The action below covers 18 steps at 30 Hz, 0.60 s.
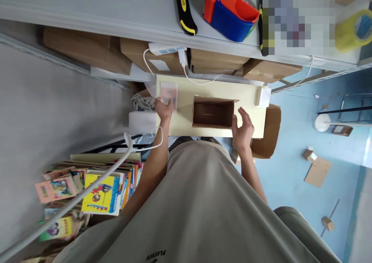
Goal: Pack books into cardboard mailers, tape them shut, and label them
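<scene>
Box [213, 114] stands mouth upward on the pale surface [181, 125], directly before the person and between both hands, a place that probably suits reaching it from either side. Just left of the box, the left hand [164, 109] grasps the near end of a pinkish packet [168, 89], a hold that leaves most of the packet free; blur hides its print. Just right of the box, the right hand [243, 130] is released, fingers spread and thumb by the box's wall, perhaps to steady it; whether they touch I cannot tell. Farther right of the box, a white block [264, 97] sits at the surface's far corner, seemingly kept out of the way. Beyond the box, a cable [199, 83] crosses the surface's far edge from a power strip [162, 49]. Farther beyond the box, a cutter [185, 13] and a tape dispenser [232, 21] lie on a shelf [110, 7], likely for easy reach. Well left of the box and nearer the person, books [100, 193] are piled.
</scene>
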Available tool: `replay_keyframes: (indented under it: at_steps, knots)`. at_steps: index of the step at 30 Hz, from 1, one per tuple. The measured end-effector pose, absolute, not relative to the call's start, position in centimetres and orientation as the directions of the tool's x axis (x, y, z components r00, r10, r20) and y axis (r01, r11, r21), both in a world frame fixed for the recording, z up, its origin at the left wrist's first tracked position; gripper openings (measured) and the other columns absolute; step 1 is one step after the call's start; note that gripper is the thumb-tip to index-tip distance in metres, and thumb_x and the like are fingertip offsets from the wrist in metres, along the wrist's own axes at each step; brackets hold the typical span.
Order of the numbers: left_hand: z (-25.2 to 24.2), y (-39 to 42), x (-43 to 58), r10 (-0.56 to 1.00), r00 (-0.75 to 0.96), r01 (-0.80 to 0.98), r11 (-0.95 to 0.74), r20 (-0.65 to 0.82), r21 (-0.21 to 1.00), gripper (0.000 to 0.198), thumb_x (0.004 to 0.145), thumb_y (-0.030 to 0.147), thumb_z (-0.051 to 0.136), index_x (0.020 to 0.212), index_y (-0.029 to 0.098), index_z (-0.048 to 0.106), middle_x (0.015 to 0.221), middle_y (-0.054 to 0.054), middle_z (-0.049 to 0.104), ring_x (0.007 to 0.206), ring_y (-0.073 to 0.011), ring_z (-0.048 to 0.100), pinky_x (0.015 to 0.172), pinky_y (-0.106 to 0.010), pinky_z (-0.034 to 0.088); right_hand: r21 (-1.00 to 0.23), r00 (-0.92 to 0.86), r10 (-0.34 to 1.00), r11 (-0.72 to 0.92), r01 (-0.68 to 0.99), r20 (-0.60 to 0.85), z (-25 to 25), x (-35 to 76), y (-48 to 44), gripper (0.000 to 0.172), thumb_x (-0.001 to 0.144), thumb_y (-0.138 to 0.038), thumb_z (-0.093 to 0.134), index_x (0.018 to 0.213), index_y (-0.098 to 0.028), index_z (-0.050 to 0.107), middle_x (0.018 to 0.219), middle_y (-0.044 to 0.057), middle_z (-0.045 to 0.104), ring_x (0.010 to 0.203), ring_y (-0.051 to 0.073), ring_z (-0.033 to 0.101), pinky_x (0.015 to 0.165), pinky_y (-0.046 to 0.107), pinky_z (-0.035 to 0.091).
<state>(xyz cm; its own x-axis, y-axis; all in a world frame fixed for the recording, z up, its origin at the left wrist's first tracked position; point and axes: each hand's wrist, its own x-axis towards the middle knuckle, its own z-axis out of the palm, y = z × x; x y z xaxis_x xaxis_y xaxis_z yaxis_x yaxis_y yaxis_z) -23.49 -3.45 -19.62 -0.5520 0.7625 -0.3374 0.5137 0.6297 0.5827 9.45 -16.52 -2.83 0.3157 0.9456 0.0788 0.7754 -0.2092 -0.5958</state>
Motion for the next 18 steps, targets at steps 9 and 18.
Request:
replay_keyframes:
  at_steps: [9,18]
  knots:
    - [-23.1,-0.9,-24.9,0.695,-0.565,0.559,0.719,-0.444,0.414,0.063,0.083,0.027,0.092,0.134,0.010,0.058,0.159,-0.039,0.057,0.157,-0.0516,0.053,0.130,-0.064,0.045,-0.596,0.322,0.947,-0.247,0.764,0.019,-1.3,5.1,-19.5,0.042,0.116,-0.046,0.054,0.136,-0.022,0.083,0.145,0.018,0.082,0.132,0.034,0.082,0.112,0.058,0.069]
    - [-21.8,-2.1,-26.5,0.724,-0.511,0.502,0.689,-0.463,0.522,0.023,0.096,0.018,0.068,0.120,0.017,0.070,0.128,-0.017,0.080,0.131,-0.0307,0.077,0.119,-0.042,0.058,-0.642,0.231,0.966,-0.252,0.724,-0.118,-3.5,6.9,-17.5,0.043,0.113,-0.047,0.055,0.133,-0.023,0.084,0.139,0.015,0.085,0.126,0.034,0.083,0.113,0.054,0.068]
